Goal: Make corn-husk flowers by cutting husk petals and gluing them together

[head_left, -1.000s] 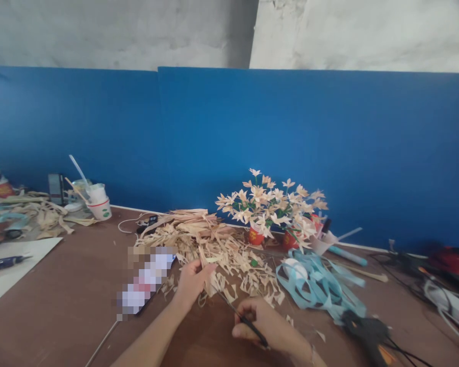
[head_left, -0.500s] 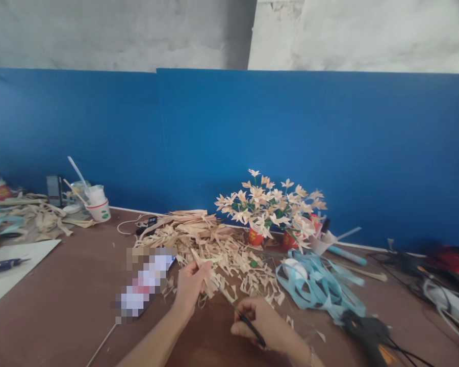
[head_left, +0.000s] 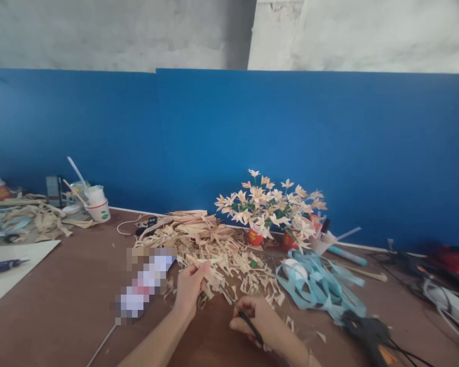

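Note:
My left hand (head_left: pixel 190 286) is closed in a pinch on a pale piece of corn husk (head_left: pixel 211 279), in front of the heap. My right hand (head_left: pixel 257 317) is wrapped round a pair of black-handled scissors (head_left: pixel 247 326). Their thin blades point up and left toward the husk piece; whether they touch it I cannot tell. Beyond both hands spreads a pile of dried husk strips and cut scraps (head_left: pixel 199 237). Behind it to the right, cream-coloured husk flowers (head_left: pixel 270 196) on green stems stand in small red cups (head_left: pixel 255 236).
A phone-like blurred object (head_left: pixel 145 285) with a cable lies left of my left hand. On the right are light-blue ribbon (head_left: pixel 317 285), a black glue gun (head_left: pixel 367 331) and tangled cables. White cups (head_left: pixel 98 210) and more husk are at the left; a blue panel (head_left: pixel 252 132) rises behind.
The long husk tip that stood up above my left fingers no longer shows. The scissors and my right hand have shifted slightly left. Things elsewhere on the table look unmoved.

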Demonstrator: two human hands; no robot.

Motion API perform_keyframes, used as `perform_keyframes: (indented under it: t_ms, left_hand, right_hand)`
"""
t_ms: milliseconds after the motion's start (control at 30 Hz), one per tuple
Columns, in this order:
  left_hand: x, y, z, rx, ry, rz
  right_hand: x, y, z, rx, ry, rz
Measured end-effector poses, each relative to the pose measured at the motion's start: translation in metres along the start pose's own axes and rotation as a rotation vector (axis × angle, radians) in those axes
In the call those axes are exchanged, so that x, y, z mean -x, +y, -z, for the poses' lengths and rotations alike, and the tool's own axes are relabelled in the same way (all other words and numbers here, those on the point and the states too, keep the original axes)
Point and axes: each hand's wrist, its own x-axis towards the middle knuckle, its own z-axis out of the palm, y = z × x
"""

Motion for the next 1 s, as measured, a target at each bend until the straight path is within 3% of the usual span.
perform_keyframes:
  t_ms: [600,1000]
  left_hand:
    - [0.002,-0.008,-0.005,0.052,0.069,0.020]
    - [0.005,-0.009,-0.008,0.139,0.033,0.036]
  right_hand:
    - [-0.004,0.000,-0.010,-0.029,0.038,0.005]
    - [-0.004,-0.005,-0.017,-0.045,0.080,0.014]
